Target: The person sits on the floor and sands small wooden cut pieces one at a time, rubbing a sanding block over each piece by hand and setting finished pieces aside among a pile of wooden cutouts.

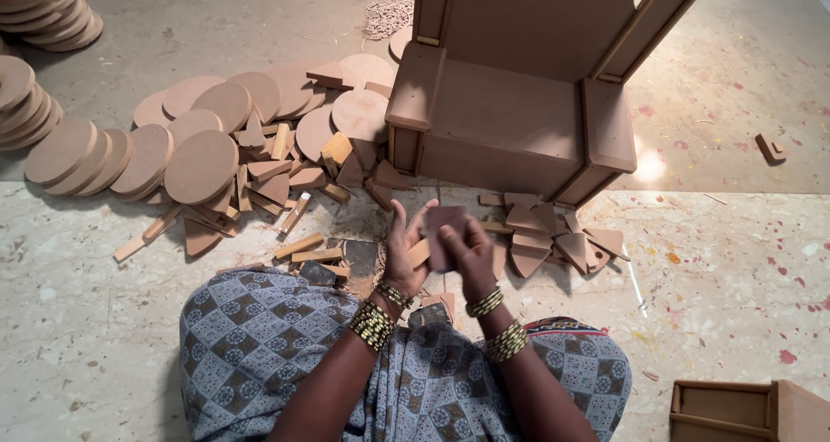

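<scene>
Speckled stone floor; one dark sandpaper block at centre frame, pinched by right hand; left hand grips one wooden strip; one fibreboard chair-shaped frame above; discs heaped upper left, too overlapped to count.

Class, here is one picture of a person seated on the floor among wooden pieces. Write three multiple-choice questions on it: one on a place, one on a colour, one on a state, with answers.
1. Where do the round wooden discs lie?
A. on the person's left
B. on the person's right
C. on the person's lap

2. What colour is the sanding sheet in the hands?
A. bright green
B. dark brown
C. white

3. How is the small wooden strip held?
A. lying loose on the floor
B. resting on the wooden seat-shaped frame
C. gripped in the left hand, with the right hand pressing the sheet on it

Answers: 1 A, the discs fan out left of the frame. 2 B, it looks dark brown. 3 C, both hands close round it.
</scene>
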